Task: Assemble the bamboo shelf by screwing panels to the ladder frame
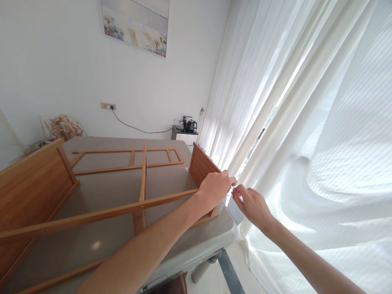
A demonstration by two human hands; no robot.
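Observation:
A wooden frame stands on the table, with a long rail (101, 216) running between two end panels. My left hand (214, 188) is closed around the near corner of the right end panel (204, 163), where the rail meets it; its fingers cover that joint. Just outside this corner, my right hand (253, 207) pinches a thin dark rod (234, 188) between thumb and fingertips. One end of the rod points at the corner; its exact kind is too small to make out. A crosspiece (143, 171) joins the rail at mid-length, with a small metal fastener (142, 207) there.
The left end panel (36, 179) rises on the other side. A flat ladder-like wooden frame (104, 168) lies at the back of the grey table (92, 143). White curtains (294, 143) hang close on the right. A black kettle (191, 125) sits on a small cabinet beyond.

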